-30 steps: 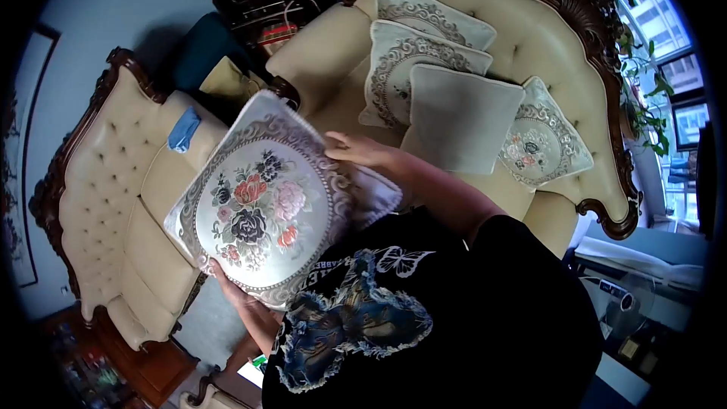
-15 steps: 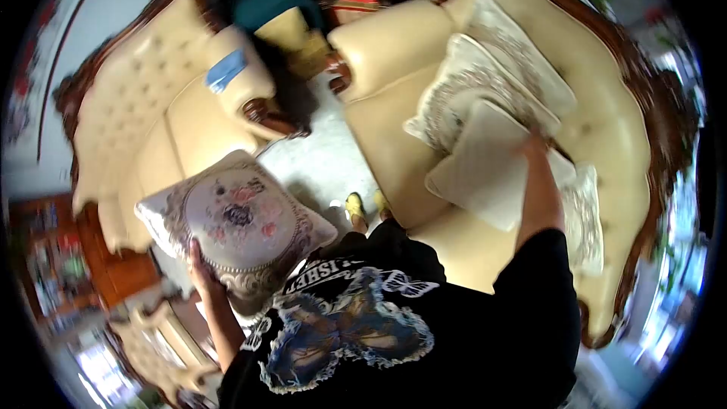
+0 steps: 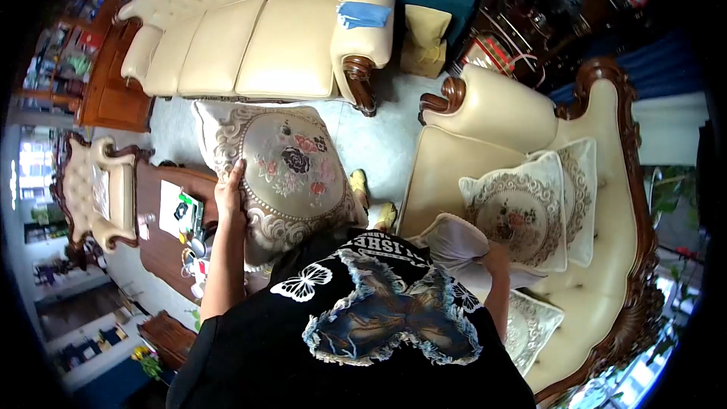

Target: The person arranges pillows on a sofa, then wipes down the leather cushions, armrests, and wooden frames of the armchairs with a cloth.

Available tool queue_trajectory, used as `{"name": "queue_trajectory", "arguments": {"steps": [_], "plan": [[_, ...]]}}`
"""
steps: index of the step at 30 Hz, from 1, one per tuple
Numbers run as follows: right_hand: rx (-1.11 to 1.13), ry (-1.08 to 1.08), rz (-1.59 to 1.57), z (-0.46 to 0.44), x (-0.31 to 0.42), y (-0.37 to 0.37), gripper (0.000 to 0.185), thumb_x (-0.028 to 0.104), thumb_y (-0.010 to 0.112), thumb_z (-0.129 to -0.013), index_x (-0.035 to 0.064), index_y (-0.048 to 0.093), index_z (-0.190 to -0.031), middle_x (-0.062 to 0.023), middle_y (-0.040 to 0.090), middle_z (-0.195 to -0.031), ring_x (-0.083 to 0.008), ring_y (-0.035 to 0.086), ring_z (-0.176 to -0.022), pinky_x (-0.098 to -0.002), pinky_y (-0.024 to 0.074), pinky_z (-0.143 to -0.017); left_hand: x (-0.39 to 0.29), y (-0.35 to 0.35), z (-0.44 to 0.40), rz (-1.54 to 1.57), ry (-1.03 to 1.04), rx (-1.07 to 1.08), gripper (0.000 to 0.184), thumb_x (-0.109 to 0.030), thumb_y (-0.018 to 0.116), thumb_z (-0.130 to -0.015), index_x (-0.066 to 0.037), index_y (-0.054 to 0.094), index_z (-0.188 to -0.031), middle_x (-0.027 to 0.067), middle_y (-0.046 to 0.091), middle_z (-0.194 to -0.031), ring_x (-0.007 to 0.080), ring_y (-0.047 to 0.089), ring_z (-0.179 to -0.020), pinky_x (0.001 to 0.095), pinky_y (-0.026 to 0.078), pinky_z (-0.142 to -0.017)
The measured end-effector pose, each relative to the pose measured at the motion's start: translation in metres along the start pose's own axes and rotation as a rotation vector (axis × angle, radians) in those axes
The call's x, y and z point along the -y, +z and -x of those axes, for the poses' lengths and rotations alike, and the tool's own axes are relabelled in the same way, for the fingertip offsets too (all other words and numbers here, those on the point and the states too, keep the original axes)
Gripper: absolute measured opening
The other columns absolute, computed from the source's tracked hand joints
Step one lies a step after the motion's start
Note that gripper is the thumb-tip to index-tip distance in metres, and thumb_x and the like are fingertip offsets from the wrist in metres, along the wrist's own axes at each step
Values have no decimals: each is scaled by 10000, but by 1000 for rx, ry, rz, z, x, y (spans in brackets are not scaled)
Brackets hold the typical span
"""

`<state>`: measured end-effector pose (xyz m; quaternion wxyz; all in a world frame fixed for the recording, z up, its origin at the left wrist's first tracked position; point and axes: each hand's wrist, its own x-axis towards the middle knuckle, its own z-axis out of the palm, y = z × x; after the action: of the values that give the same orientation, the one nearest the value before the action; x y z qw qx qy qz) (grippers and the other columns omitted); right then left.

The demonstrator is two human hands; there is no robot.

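My left hand grips the left edge of a large cushion with a floral oval and scroll pattern. This cushion leans upright against my front. On the other side, my right hand is closed on a second cushion, whose plain pale back faces up; its fabric bunches near my fingers. Just beyond that hand, a patterned cushion rests on the sofa, overlapping another patterned cushion against the backrest. A further cushion lies on the seat near my right forearm.
The cream sofa with carved wood trim is at my right. Across the floor stands a longer tufted sofa with a blue cloth on its arm. A wooden coffee table holding several items is at left. Shelves stand at the back.
My view has turned right. My right hand has drawn the plain-backed cushion off the pile toward my body. The floral cushion in my left hand is now more upright.
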<state>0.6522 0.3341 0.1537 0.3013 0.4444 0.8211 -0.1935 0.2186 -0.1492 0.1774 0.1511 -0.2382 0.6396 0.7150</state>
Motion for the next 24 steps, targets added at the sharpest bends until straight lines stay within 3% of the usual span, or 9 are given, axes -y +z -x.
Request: {"name": "queue_trajectory", "arguments": {"steps": [5, 8, 10, 11, 12, 14, 17, 22, 24], "plan": [[-256, -92, 8, 58, 106, -88, 530, 243, 868, -635, 81, 694, -1109, -188, 698, -1065, -386, 660, -985, -465, 509, -825, -43, -28, -1, 50, 54, -103, 360, -208, 778, -840, 2, 661, -1108, 51, 687, -1012, 146, 631, -872, 275, 498, -797], [-332, -161, -120, 39, 123, -105, 448, 227, 864, -636, 50, 715, -1020, -180, 719, -984, -376, 690, -889, -446, 523, -775, -30, -33, -8, 91, 170, -139, 367, -189, 777, -842, 22, 666, -1122, 65, 692, -1054, 136, 630, -902, 273, 493, -822], [-530, -318, -378, 36, 127, -122, 364, 170, 847, -655, -18, 731, -944, -162, 737, -867, -254, 712, -769, -367, 531, -717, -32, -36, -7, 62, 324, -159, 356, -161, 774, -846, 32, 665, -1125, 66, 695, -1057, 122, 627, -915, 265, 486, -833], [-622, -152, -260, 25, 118, -130, 342, 154, 830, -671, -44, 723, -930, -139, 737, -868, -206, 699, -780, -355, 529, -733, -35, -35, -3, 34, 331, -192, 349, -143, 774, -845, 42, 664, -1120, 59, 702, -1044, 112, 630, -913, 255, 482, -837], [-637, -343, -458, 34, 137, -146, 297, 110, 819, -690, -39, 723, -928, -130, 735, -859, -206, 686, -764, -344, 522, -734, -39, -34, 0, 44, 338, -202, 349, -143, 774, -845, 42, 664, -1120, 59, 702, -1044, 112, 630, -913, 255, 482, -837], [-767, -468, -576, 18, 143, -157, 281, 66, 815, -700, -46, 720, -940, -127, 733, -857, -208, 678, -773, -332, 512, -758, -39, -31, 4, -28, 470, -205, 343, -153, 781, -842, 37, 670, -1106, 47, 707, -1031, 112, 633, -899, 251, 485, -835], [-909, -448, -643, 27, 175, -175, 281, 22, 813, -703, -71, 701, -944, -151, 726, -940, -224, 674, -826, -345, 507, -794, -52, -40, 5, -131, 543, -233, 337, -151, 798, -818, 40, 673, -1066, 49, 716, -993, 105, 638, -866, 249, 490, -815], [-961, -560, -712, 22, 179, -188, 287, 9, 798, -720, -77, 698, -975, -132, 727, -948, -195, 654, -831, -326, 495, -815, -58, -67, 10, -311, 685, -248, 338, -176, 804, -800, 44, 665, -1016, 59, 725, -912, 93, 630, -810, 252, 492, -765], [-959, -613, -814, -21, 217, -225, 293, -3, 789, -724, -80, 692, -990, -131, 725, -957, -194, 654, -849, -322, 492, -824, -79, -63, -34, -481, 662, -297, 291, -168, 789, -799, 19, 672, -989, 65, 715, -827, 85, 604, -748, 267, 488, -717]]}}
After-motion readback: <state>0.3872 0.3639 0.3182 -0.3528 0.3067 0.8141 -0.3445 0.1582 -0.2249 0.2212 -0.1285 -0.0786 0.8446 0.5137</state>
